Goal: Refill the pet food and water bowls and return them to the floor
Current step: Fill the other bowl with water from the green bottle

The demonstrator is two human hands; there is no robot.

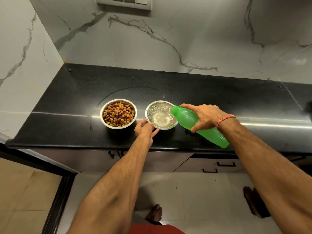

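My right hand (205, 116) is wrapped tight around the green bottle (199, 125), which lies tipped, its long body pointing from my wrist down and left so its mouth sits just over the right rim of the water bowl (160, 115). My left hand (146, 130) pinches the near rim of that bowl to keep it steady on the black desk (67, 102). The food bowl (118, 113), full of kibble, sits just to the left, closer to my left hand, so I think that hand should lift it when the pouring is done.
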